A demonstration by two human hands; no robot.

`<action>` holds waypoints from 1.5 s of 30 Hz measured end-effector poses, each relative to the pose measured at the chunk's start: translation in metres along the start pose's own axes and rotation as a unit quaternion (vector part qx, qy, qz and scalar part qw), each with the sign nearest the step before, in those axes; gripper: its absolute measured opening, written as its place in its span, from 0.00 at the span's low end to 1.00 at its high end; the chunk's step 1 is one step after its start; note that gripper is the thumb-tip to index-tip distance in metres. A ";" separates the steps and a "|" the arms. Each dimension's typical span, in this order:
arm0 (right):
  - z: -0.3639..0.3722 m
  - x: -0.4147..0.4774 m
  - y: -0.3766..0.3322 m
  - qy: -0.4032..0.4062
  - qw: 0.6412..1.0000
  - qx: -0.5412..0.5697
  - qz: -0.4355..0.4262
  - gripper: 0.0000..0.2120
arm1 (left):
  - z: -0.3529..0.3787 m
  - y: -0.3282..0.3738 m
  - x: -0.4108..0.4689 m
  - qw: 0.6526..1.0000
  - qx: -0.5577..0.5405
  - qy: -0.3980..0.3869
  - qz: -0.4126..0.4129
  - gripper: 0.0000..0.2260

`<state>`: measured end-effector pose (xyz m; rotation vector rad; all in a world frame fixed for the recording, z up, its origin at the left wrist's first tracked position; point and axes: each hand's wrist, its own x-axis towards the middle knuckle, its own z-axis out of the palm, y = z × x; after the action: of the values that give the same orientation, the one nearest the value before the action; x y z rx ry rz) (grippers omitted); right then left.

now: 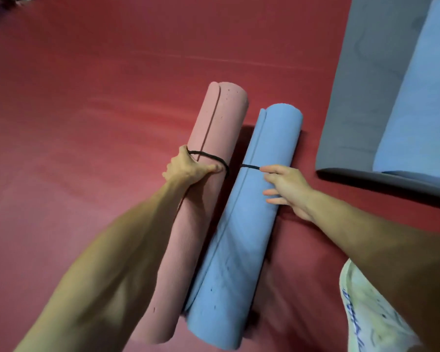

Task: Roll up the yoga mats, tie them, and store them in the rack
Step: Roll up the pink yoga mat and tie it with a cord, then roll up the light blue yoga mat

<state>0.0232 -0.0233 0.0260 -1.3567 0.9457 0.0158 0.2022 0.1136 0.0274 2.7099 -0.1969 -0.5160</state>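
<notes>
Blue marks run across a white cloth [366,313] at the lower right, too blurred to read. Two rolled mats lie side by side and touching on the red floor [87,97]: a pink roll [214,123] on the left and a blue roll [272,138] on the right, each showing its outer seam along its length and small dark specks. A black cord [208,156] crosses the pink roll and reaches onto the blue one. The left grip [188,168] holds the cord against the pink roll, thumb hooked into it. The right grip [287,189] pinches the cord's other end over the blue roll. Farther right, a flat blue mat [422,110] lies on a flat grey mat [366,85].
</notes>
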 end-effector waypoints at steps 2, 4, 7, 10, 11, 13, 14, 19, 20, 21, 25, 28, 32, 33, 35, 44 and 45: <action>-0.002 0.009 0.009 0.014 1.000 -0.005 0.006 0.12 | 0.021 0.000 0.009 1.000 0.025 -0.009 -0.004 0.46; -0.006 0.017 0.017 0.021 1.000 -0.014 0.013 0.11 | 0.042 -0.004 0.017 1.000 0.019 -0.015 -0.009 0.44; -0.014 0.023 0.024 0.019 0.998 -0.049 0.019 0.10 | 0.060 -0.017 0.028 1.000 0.011 0.001 -0.008 0.44; -0.021 0.020 0.028 0.012 0.995 -0.091 0.034 0.07 | 0.063 -0.027 0.029 0.999 0.047 0.010 0.003 0.43; -0.022 0.018 0.028 0.010 0.994 -0.101 0.038 0.08 | 0.062 -0.027 0.026 0.999 0.051 0.004 0.007 0.43; -0.023 0.013 0.025 0.007 0.993 -0.115 0.041 0.10 | 0.059 -0.026 0.020 0.999 0.047 -0.014 0.011 0.42; -0.024 0.010 0.021 0.005 0.992 -0.119 0.038 0.12 | 0.056 -0.024 0.016 0.999 0.041 -0.023 0.013 0.41; -0.039 -0.015 -0.019 0.004 0.982 -0.186 0.004 0.14 | 0.022 0.011 -0.028 0.992 -0.031 -0.085 0.089 0.32; -0.046 -0.022 -0.030 0.007 0.979 -0.206 -0.004 0.14 | 0.015 0.026 -0.041 0.987 -0.062 -0.107 0.105 0.31; -0.055 -0.029 -0.041 0.008 0.975 -0.222 -0.011 0.14 | 0.007 0.043 -0.056 0.979 -0.089 -0.128 0.129 0.31; -0.109 -0.067 -0.090 0.017 0.964 -0.263 -0.032 0.13 | -0.012 0.122 -0.106 0.949 -0.086 -0.175 0.246 0.29; -0.170 -0.104 -0.122 0.034 0.963 -0.262 -0.045 0.13 | -0.023 0.187 -0.148 0.934 -0.076 -0.177 0.301 0.26; -0.274 -0.159 -0.129 0.095 0.965 -0.241 -0.037 0.14 | -0.025 0.270 -0.211 0.897 -0.048 -0.232 0.373 0.18; -0.301 -0.172 -0.126 0.115 0.964 -0.235 -0.036 0.13 | -0.022 0.290 -0.226 0.890 -0.031 -0.234 0.390 0.18; -0.353 -0.194 -0.115 0.156 0.962 -0.223 -0.034 0.12 | -0.012 0.326 -0.256 0.873 -0.001 -0.239 0.425 0.18; -0.490 -0.220 -0.022 0.236 0.946 -0.222 0.001 0.06 | 0.085 0.435 -0.348 0.801 0.139 -0.291 0.505 0.19; -0.499 -0.216 -0.010 0.236 0.945 -0.228 0.005 0.05 | 0.101 0.443 -0.350 0.795 0.151 -0.296 0.507 0.19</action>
<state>-0.3913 -0.3293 0.2008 -1.8291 1.4109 -0.0926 -0.1883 -0.2562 0.2254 2.1103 -1.8790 -0.9767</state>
